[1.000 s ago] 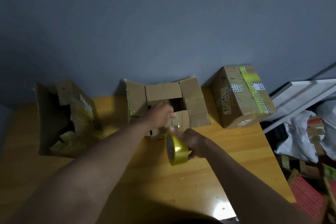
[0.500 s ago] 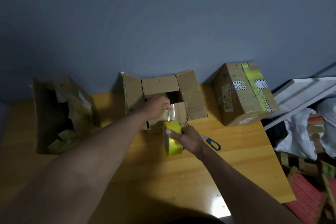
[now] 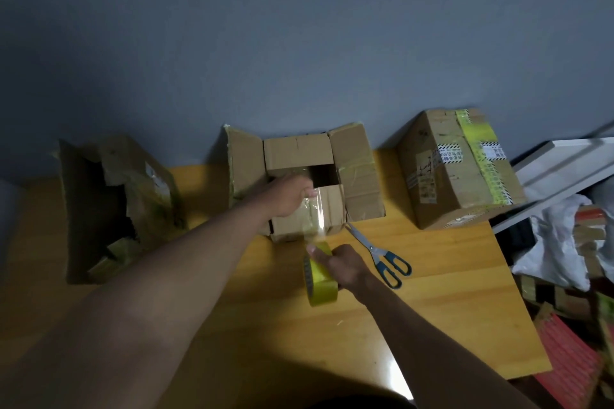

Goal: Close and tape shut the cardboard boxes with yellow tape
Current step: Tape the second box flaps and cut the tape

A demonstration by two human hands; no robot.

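An open cardboard box (image 3: 352, 173) stands at the middle back of the wooden table (image 3: 432, 309), its flaps spread. My left hand (image 3: 289, 199) pinches the free end of the tape at the box's near flap. A stretch of tape (image 3: 315, 219) runs down from there to the yellow tape roll (image 3: 320, 279), which my right hand (image 3: 345, 266) grips just in front of the box. A torn open box (image 3: 109, 206) stands at the left. At the right sits a closed box (image 3: 458, 169) with a yellow tape strip over it.
Scissors (image 3: 382, 256) with blue handles lie on the table right of the roll. A white board (image 3: 564, 173) leans off the table's right side, above a white bag (image 3: 561, 242) and stacked clutter on the floor. A grey wall stands behind the boxes.
My right hand has pulled the roll toward me, away from the box, drawing out more tape. The scissors it had covered have come into view. My left hand stays on the box flap.
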